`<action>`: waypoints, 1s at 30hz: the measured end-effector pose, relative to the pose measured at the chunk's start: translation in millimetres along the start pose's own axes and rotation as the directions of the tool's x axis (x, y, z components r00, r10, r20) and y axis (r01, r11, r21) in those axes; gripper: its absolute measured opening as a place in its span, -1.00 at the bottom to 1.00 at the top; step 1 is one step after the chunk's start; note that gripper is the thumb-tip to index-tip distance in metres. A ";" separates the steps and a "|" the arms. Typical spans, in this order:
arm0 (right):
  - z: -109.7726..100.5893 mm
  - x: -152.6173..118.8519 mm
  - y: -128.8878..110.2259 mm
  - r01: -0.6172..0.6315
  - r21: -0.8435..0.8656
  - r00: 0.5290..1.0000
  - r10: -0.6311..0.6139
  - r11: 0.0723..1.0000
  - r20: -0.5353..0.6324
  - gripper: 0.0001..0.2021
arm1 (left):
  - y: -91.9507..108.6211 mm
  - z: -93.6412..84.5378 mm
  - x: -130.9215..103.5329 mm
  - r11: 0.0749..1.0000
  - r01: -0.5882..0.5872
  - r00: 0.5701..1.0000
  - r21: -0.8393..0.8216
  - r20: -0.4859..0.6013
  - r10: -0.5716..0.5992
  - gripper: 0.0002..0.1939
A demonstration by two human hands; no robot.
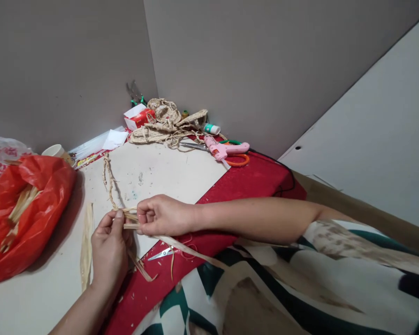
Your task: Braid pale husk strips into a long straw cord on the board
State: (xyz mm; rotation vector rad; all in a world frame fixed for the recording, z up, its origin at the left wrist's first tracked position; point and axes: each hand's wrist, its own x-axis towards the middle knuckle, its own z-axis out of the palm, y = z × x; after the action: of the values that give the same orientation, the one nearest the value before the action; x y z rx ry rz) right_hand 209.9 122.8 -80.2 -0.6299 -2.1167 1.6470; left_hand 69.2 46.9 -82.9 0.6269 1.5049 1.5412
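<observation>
Between my two hands is a braided cord [111,186] of dry, straw-coloured husk; its finished length stretches away over the white board. My left hand [110,242] pinches the braid at its near end between thumb and fingers. Closed around loose strands just to the right is my right hand [167,216]. One long husk strip [192,251] trails from under the right hand toward my lap, and shorter ends [142,269] hang below the left. A wide, pale husk strip [87,246] lies on the board beside my left wrist.
A red plastic bag [56,200] holding husks sits at left, near a paper cup [56,151]. Behind are coiled braids [164,132], pliers [135,93], a glue stick [212,129] and a pink glue gun [226,149]. Scissors [162,253] lie on the red cloth [258,179] close by.
</observation>
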 end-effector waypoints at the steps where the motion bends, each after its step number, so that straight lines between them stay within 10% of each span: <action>1: 2.1 -0.3 0.0 0.026 -0.037 0.999 -0.026 0.999 -0.022 -0.84 | 0.8 0.5 0.1 1.000 -0.009 1.000 0.013 -0.013 0.009 -0.73; 30: 14.5 -1.8 1.6 0.285 -0.251 0.950 -0.308 0.925 -0.057 -0.85 | 4.6 8.9 -0.6 0.935 -0.205 0.959 0.288 -0.130 0.250 -0.75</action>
State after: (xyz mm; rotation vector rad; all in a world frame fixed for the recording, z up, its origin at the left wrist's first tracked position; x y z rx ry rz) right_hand 203.5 110.5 -85.2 -0.4198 -2.2312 1.1868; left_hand 75.9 51.6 -77.1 0.8767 1.8436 1.6044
